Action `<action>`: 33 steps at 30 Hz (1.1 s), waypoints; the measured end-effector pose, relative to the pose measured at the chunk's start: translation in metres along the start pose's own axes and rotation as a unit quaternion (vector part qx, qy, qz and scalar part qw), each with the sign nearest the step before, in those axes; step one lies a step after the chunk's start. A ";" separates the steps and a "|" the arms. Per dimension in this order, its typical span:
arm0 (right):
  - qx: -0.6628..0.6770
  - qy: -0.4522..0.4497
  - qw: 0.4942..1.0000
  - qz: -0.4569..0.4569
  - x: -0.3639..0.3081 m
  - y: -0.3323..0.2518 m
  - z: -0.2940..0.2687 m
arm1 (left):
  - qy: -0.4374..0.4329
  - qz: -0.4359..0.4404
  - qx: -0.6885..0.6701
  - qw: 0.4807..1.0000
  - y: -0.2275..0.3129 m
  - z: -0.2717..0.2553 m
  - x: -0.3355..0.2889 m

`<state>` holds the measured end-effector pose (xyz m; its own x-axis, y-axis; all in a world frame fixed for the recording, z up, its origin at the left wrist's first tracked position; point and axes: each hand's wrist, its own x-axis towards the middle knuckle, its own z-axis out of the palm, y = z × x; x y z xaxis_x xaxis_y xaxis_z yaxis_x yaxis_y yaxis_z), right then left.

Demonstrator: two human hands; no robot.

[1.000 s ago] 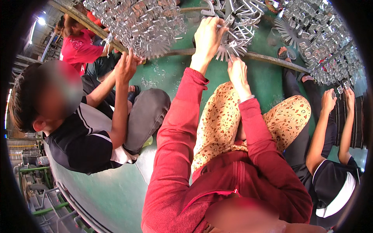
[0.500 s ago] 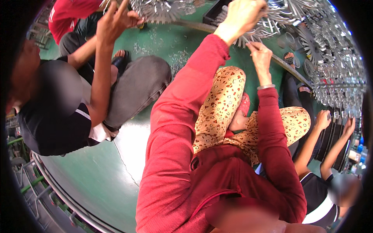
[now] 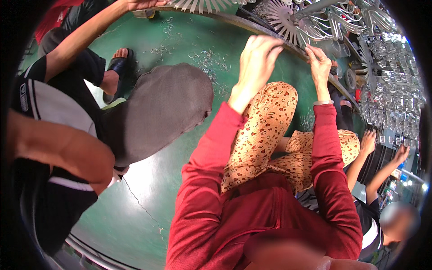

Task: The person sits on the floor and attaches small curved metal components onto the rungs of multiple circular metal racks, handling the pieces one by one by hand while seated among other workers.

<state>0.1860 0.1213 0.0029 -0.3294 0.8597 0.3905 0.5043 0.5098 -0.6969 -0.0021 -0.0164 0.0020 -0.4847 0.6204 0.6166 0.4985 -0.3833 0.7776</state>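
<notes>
My left hand (image 3: 256,63) is a little blurred, its fingers drawn together by the curved front rail (image 3: 225,18) of the work surface. Anything in those fingers is too small to make out. To its right, my right hand (image 3: 320,67) pinches thumb against forefinger at the rail, close to the lower strip tips of a silver fan-shaped piece (image 3: 283,21). Whether a strip end sits in that pinch cannot be made out. The fan's thin strips spread out from a middle, beyond both hands. Curved silver strips (image 3: 315,30) lie bunched beside it.
At the left, a co-worker's dark-trousered knee (image 3: 171,108) juts close to my left arm; their hand (image 3: 139,3) touches another silver fan (image 3: 198,4). Small scraps (image 3: 209,63) litter the green floor. Shiny pieces hang in rows (image 3: 391,90) at right, near another person's hands (image 3: 369,141).
My left hand has come down toward me from over the silver strips to the rail. My right hand stays near the rail. The co-worker at left has leaned and reached farther forward.
</notes>
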 end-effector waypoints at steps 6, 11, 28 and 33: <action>0.083 0.078 0.990 0.085 -0.003 0.006 0.009 | -0.080 -0.198 0.008 0.977 -0.046 -0.021 -0.096; 0.024 0.105 0.993 0.046 0.000 0.005 0.014 | -0.151 -0.289 0.076 0.942 -0.071 -0.041 -0.150; -0.071 0.117 0.987 -0.080 -0.019 0.001 0.025 | -0.188 -0.166 0.309 0.917 -0.166 -0.064 -0.176; -0.025 0.114 0.988 -0.105 -0.016 -0.004 0.026 | -0.301 -0.060 0.332 0.892 -0.193 -0.060 -0.156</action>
<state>0.1681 0.1052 -0.0165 -0.2449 0.7171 0.6525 0.4845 0.6735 -0.5583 -0.0656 -0.0799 -0.2372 -0.1894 0.9614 0.1995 0.8817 0.0771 0.4654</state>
